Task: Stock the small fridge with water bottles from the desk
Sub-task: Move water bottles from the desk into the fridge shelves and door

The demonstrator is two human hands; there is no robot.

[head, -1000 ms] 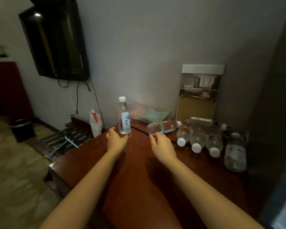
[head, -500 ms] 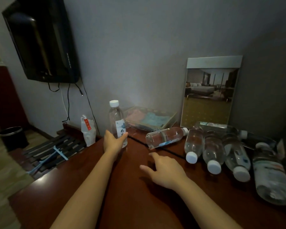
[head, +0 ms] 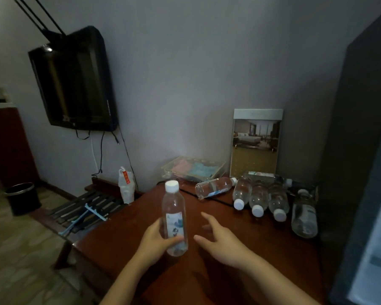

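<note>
On my feed the left hand [head: 154, 241] grips a water bottle [head: 174, 216] by its lower half, thumb curled across the front just under the label and the fingers wrapped round the back, out of my sight. The bottle stands nearly upright, white cap on top, over the near middle of the wooden desk [head: 119, 245]; I cannot tell whether its base touches the top. Just beside it on the right, the right hand [head: 224, 243] hovers above the desk with its fingers spread and holding nothing, the index finger reaching forward and the thumb pointing toward the bottle without touching it. Further back a second bottle [head: 213, 187] lies on its side with its cap to the right. Next to it a row of three bottles [head: 259, 199] lies side by side, caps toward me. An end bottle [head: 304, 216] lies at the right of that row with its cap pointing away, close to a tall dark cabinet [head: 361, 150]. One more bottle [head: 266, 175] lies crosswise at the back, below a framed picture [head: 256, 144] leaning on the wall. A clear tray [head: 194, 170] sits in the desk's far corner. Left of the desk I see a slatted rack [head: 86, 205], a plastic bag [head: 125, 188], a black bin [head: 23, 198] and a wall television [head: 75, 80].
</note>
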